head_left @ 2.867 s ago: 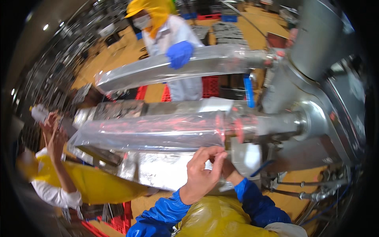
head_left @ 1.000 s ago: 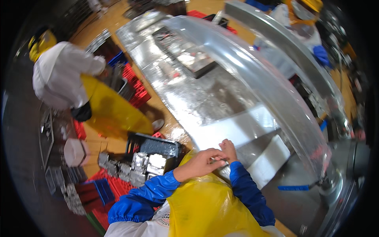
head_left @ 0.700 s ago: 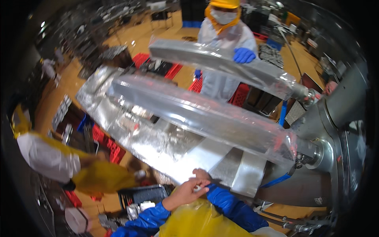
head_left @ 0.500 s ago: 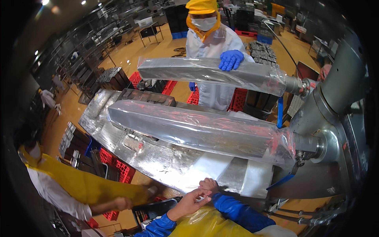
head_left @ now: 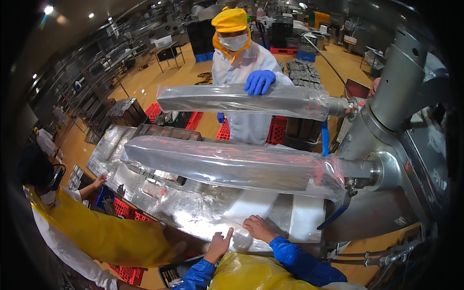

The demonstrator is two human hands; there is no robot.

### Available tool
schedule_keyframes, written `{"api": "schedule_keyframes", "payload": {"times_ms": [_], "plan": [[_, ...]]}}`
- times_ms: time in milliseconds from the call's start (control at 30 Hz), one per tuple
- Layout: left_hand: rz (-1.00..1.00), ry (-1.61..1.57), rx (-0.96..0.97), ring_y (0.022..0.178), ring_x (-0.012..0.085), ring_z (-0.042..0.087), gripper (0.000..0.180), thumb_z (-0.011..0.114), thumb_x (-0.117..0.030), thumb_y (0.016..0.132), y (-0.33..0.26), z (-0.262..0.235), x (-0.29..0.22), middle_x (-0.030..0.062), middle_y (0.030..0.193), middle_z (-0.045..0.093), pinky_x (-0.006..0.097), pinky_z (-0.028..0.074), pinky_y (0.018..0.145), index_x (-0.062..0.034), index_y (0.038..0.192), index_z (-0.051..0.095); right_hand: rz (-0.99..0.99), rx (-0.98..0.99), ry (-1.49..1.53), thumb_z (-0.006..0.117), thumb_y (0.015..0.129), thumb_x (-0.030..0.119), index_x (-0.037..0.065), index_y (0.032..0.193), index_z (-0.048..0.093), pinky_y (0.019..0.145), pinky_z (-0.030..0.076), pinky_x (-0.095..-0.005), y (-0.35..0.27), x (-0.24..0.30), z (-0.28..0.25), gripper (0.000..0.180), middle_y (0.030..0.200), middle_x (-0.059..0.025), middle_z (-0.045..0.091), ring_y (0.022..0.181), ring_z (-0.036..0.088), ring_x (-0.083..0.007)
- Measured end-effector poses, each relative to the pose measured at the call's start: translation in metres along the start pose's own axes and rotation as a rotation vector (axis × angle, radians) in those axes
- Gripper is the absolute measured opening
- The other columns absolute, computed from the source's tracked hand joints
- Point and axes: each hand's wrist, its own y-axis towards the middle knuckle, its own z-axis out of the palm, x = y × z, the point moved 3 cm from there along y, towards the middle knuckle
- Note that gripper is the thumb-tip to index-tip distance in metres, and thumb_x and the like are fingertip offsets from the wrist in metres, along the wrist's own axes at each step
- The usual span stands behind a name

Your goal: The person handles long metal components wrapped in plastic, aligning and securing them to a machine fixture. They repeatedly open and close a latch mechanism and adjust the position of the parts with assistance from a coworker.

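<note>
A white sheet lies on the near side of the metal table, its far end hidden behind the near tube. The right hand is at its lower end, fingers bent; whether they pinch the sheet, I cannot tell. The left hand is just beside, thumb and fingers parted, nothing seen between them. Half a second ago the two hands met at the fingertips; now there is a gap between them. A second sheet lies to the right.

Both tubes, wrapped in clear film, run out from the machine at right. Across the table, a co-worker's blue glove still rests on the far tube. At left, a co-worker in a yellow apron now has a hand at the table's edge; it was lower, beside the apron, before.
</note>
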Motion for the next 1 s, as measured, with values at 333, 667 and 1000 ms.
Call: {"api": "schedule_keyframes", "payload": {"times_ms": [333, 667, 1000], "plan": [[0.101, -0.739, 0.096, 0.080, 0.0126, 0.068, 0.030, 0.072, -0.028, 0.102, 0.004, -0.018, -0.073, 0.0070, 0.091, 0.070, 0.028, 0.053, 0.069, 0.0009, 0.108, 0.067, -0.071, -0.159, -0.073, 0.069, 0.094, 0.016, 0.009, 0.096, 0.071, 0.091, 0.049, -0.0426, -0.018, 0.025, -0.070, 0.008, 0.101, -0.0086, 0.066, 0.101, 0.059, -0.0313], [0.411, -0.505, 0.063, 0.059, 0.0081, 0.054, 0.041, 0.081, -0.034, 0.095, -0.019, 0.003, -0.090, 0.0029, 0.065, 0.065, 0.030, 0.046, 0.057, -0.0011, 0.074, 0.067, 0.279, 0.007, 0.358, 0.082, 0.091, 0.035, 0.005, 0.110, 0.068, 0.084, 0.054, -0.0364, -0.034, 0.045, -0.081, 0.038, 0.100, -0.0073, 0.067, 0.094, 0.063, -0.0228], [0.725, 0.207, -0.378, 0.115, 0.0381, 0.062, 0.044, 0.068, -0.026, 0.096, -0.051, -0.043, -0.124, 0.0220, 0.132, 0.058, 0.049, 0.053, 0.087, -0.0081, 0.135, 0.058, 0.227, -0.184, 0.116, 0.075, 0.087, 0.014, 0.006, 0.091, 0.068, 0.074, 0.053, -0.0404, -0.050, 0.027, -0.122, 0.011, 0.085, -0.0109, 0.065, 0.081, 0.065, -0.0302]]}}
